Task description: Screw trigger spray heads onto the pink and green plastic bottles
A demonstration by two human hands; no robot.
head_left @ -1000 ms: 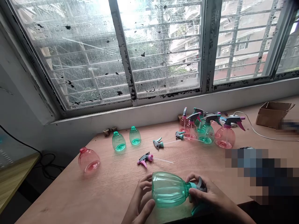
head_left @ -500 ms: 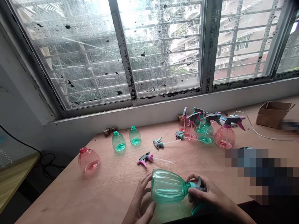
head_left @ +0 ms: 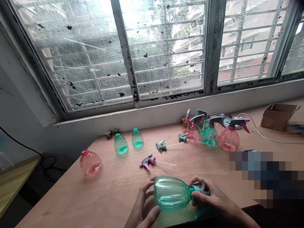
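- The green bottle (head_left: 172,193) is held on its side between both hands at the near side of the bench (head_left: 99,196), base toward the left hand, neck toward the right.
- The right hand (head_left: 215,197) has its grip closed at the neck end, thumb and fingers around the light-blue collar (head_left: 196,189) and grey spray head (head_left: 204,189).
- The left hand (head_left: 139,206) curves wide about the base, fingers at the far side, thumb at the near edge; I cannot tell how firmly its grip bears on the bottle.
- Below the right hand shows a turquoise piece (head_left: 201,212), mostly hidden.
- Beyond the bottle lie a pink-and-grey sprayer (head_left: 148,162) and, farther back, two green-and-grey sprayers (head_left: 161,146), each with a thin tube.
- Two uncapped green bottles (head_left: 121,144) and an uncapped pink bottle (head_left: 90,162) stand off to the left.
- At the right, bottles with sprayers fitted (head_left: 229,139) crowd together, near a white cable (head_left: 257,135) and a cardboard box (head_left: 276,117).
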